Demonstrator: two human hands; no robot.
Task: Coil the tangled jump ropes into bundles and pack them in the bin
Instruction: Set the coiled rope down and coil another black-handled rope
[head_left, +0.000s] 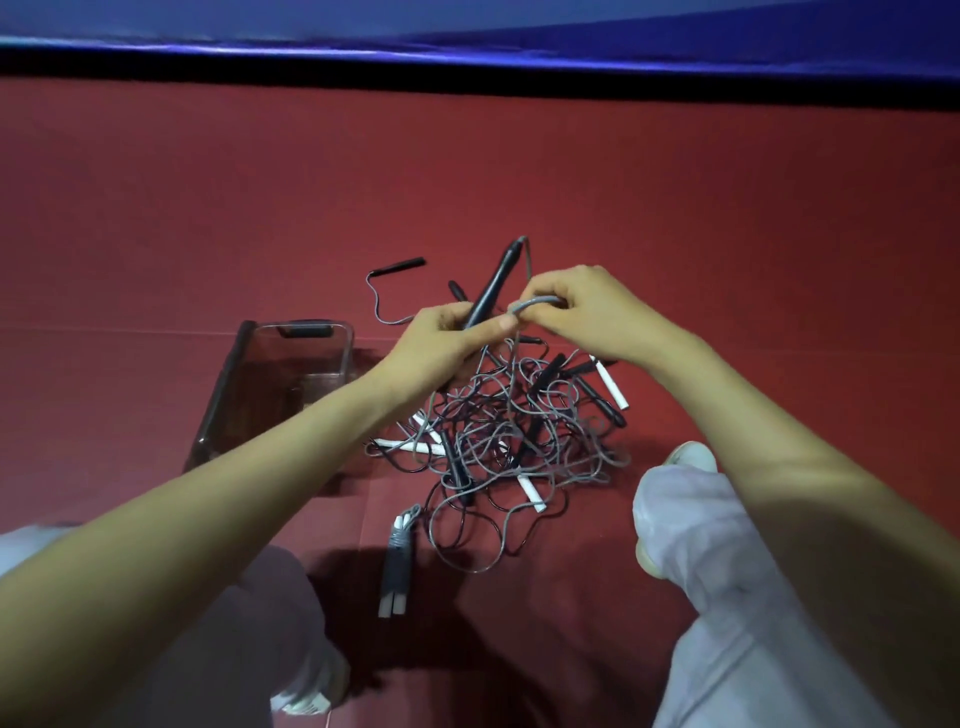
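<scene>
Above the tangled jump ropes (498, 436), your left hand (447, 338) clamps a black handle (491, 291) as an anchor, your right hand (576, 306) pinches its grey cord (537, 302), seemingly to wind; the clear bin (223, 395) sits just left

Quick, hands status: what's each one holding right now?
Left hand: gripping a black handle.
Right hand: pinching a loop of grey rope.
</scene>
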